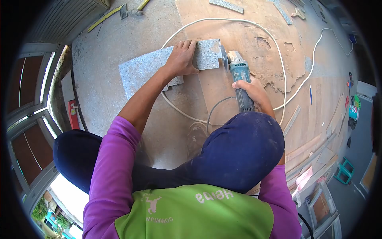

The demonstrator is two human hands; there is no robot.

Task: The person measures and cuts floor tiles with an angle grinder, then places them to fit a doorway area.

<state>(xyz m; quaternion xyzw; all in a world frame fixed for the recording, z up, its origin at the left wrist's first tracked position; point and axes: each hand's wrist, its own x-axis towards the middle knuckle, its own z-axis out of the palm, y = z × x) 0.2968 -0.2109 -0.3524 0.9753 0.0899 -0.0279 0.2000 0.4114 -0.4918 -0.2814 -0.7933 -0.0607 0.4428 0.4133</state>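
Note:
A blue-grey speckled tile [143, 71] with stepped cut edges lies on the floor ahead of my knees. Across its narrower part rests my left hand [182, 59], fingers over the far side and thumb at the near edge, gripping it. My right hand [255, 93] is wrapped round the body of a teal angle grinder [240, 75]. The grinder's thin disc [225, 59] stands on edge right at the tile's right end. Part of the grinder's rear is hidden behind my raised knee.
A white cable [234, 20] loops around the work area. Worn plywood sheeting [258, 59] covers the floor on the right. Offcut strips [226, 5], a yellow-handled tool [105, 18], a red level [73, 115], a pencil [310, 94] and a green stool [344, 171] lie or stand around.

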